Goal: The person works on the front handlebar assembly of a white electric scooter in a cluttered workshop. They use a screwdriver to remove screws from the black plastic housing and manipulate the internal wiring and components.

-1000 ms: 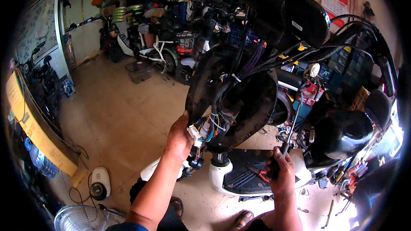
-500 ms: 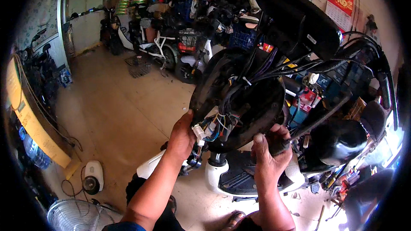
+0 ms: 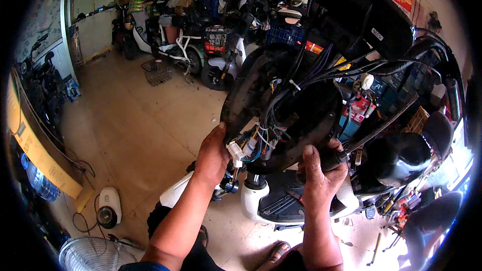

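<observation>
A large black plastic scooter front panel (image 3: 306,105) is tilted up in front of me, its inner side facing me. Coloured wires with white connectors (image 3: 251,145) hang from its lower middle. My left hand (image 3: 211,158) grips the panel's lower left edge next to the connectors. My right hand (image 3: 319,170) grips the panel's lower right edge, thumb pointing up. Below the panel stands the white scooter body (image 3: 256,198) with its black footboard (image 3: 281,203). Black cables (image 3: 351,70) run from the panel to the handlebar area at the right.
Parked scooters and bicycles (image 3: 191,50) with baskets crowd the back of the shop. A yellow bench edge (image 3: 35,145) runs along the left. A fan grille (image 3: 93,256) and a small white device (image 3: 108,206) lie on the tan floor. A black seat (image 3: 401,158) and tools (image 3: 386,206) sit right.
My right hand has risen from the footboard area to the panel's lower right edge and gripped it. The left hand stays on the left edge. The view has shifted closer.
</observation>
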A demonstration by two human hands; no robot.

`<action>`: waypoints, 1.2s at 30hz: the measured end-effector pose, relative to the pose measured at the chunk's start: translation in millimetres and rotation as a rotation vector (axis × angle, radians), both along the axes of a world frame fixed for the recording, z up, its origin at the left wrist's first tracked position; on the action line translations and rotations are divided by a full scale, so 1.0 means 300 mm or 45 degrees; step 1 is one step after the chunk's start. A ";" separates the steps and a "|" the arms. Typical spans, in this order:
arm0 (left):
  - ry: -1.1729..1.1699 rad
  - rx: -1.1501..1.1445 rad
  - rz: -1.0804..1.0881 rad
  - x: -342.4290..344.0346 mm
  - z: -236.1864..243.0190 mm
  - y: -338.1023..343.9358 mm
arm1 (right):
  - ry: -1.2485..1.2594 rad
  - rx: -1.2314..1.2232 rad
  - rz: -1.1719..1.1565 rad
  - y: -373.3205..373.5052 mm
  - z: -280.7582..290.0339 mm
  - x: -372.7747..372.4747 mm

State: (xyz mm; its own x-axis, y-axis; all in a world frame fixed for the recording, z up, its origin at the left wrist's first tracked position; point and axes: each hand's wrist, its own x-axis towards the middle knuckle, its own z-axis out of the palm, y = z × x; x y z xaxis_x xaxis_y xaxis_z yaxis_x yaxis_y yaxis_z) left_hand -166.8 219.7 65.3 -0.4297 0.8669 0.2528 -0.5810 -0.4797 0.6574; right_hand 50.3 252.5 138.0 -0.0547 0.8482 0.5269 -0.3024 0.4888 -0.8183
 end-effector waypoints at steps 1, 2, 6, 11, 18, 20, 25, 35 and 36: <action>-0.009 0.007 0.000 0.000 0.000 0.001 | -0.002 0.020 -0.001 0.012 -0.013 0.003; -0.004 0.004 0.004 0.000 0.000 0.001 | -0.004 0.039 -0.002 0.028 -0.031 0.010; 0.028 -0.017 0.011 0.000 0.011 -0.003 | -0.005 -0.059 0.040 0.011 -0.013 0.017; 0.032 0.005 -0.020 0.000 0.011 0.003 | -0.020 -0.042 0.021 0.001 -0.010 0.018; 0.090 -0.010 0.053 0.010 0.022 -0.014 | 0.020 -0.025 -0.029 -0.010 -0.005 0.004; 0.005 -0.020 0.038 0.014 0.020 -0.008 | -0.006 -0.026 0.000 -0.009 -0.006 0.009; -0.088 0.014 -0.027 0.011 0.015 -0.005 | -0.028 0.023 -0.031 -0.008 -0.025 0.004; -0.065 -0.005 -0.049 0.003 0.006 -0.003 | -0.073 -0.048 -0.083 -0.029 -0.014 0.008; -0.060 -0.010 -0.041 0.007 0.011 -0.005 | -0.075 -0.054 -0.071 -0.029 -0.015 0.011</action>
State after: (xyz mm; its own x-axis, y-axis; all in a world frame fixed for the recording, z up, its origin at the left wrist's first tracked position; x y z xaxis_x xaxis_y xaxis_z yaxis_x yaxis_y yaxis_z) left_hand -164.7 218.3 68.5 -0.4132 0.8821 0.2262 -0.6265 -0.4556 0.6324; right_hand 53.4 243.8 133.5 -0.0366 0.8722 0.4878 -0.2260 0.4683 -0.8542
